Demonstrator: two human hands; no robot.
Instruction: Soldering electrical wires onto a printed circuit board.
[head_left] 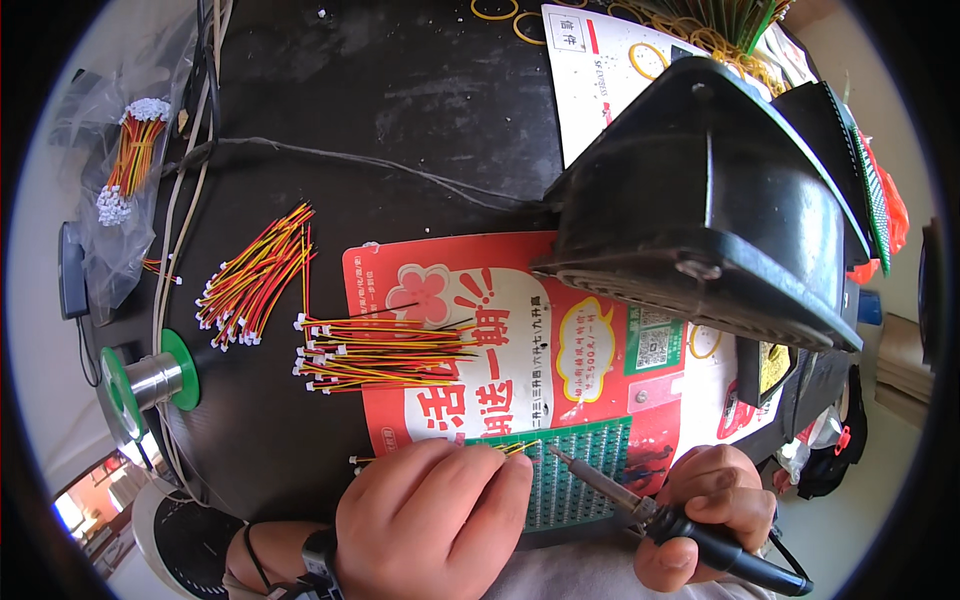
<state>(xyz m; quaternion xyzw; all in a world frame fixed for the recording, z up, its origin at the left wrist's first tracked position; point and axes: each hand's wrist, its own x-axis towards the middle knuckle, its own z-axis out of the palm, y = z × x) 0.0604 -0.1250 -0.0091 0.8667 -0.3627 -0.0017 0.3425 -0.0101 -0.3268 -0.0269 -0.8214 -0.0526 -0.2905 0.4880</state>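
My left hand is closed in a pinch at the near edge of the table, holding a red, yellow and black wire lead with its thin ends over a green circuit board. A white connector of that lead shows left of the hand. In my right hand is a soldering iron, gripped by its black handle. Its tip points left, just above the board and close to the wire ends. Part of the board is hidden behind my left hand.
Wire leads with white connectors lie in two piles. A green solder spool stands left. A black fan rises over the red printed sheet. Cables run along the left, beside a bagged wire bundle.
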